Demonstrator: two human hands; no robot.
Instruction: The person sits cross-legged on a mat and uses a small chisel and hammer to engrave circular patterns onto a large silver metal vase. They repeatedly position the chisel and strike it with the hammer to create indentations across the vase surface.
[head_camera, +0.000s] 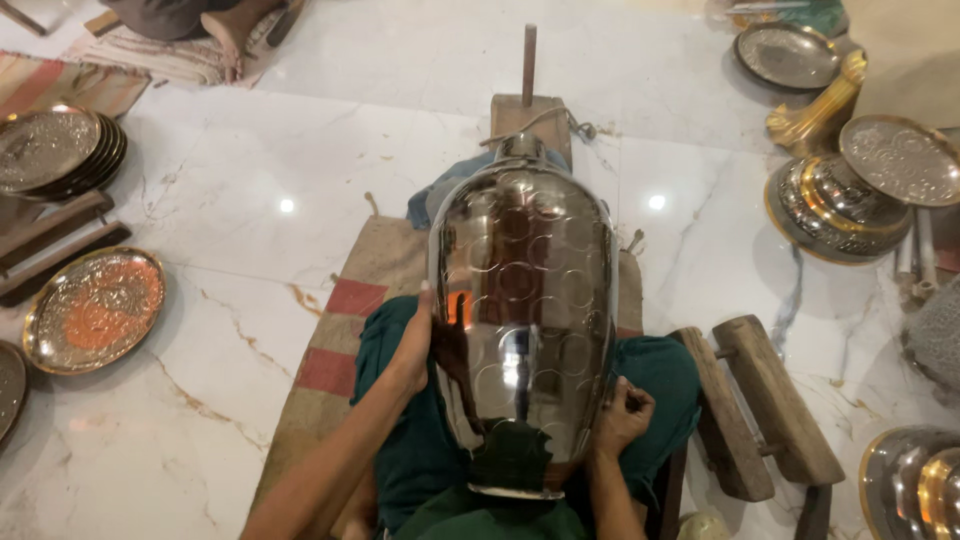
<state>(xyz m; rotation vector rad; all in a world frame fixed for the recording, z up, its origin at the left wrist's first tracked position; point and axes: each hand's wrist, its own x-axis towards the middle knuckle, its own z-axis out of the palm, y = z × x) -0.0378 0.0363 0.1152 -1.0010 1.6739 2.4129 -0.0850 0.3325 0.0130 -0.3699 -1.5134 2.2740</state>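
Below, both hands (415, 345) flank the metal vessel's (520, 300) edges.

Warm, fairly dim indoor light from overhead. The polished vessel (522, 320) mirrors the room: streaky highlights down its middle, an orange glint on its left flank, dark reflection at its near end. Two small ceiling-lamp glares on the glossy marble floor (250, 200), one left of the vessel, one right. Soft shadows only; the darkest lie under the wooden blocks (755, 400) right of the vessel. Metal plates (92, 310) far left of the vessel catch an orange sheen. Focus is decent on the vessel, softer toward the corners. Slight wide-angle stretch at the edges, and mild overall softness and grain.
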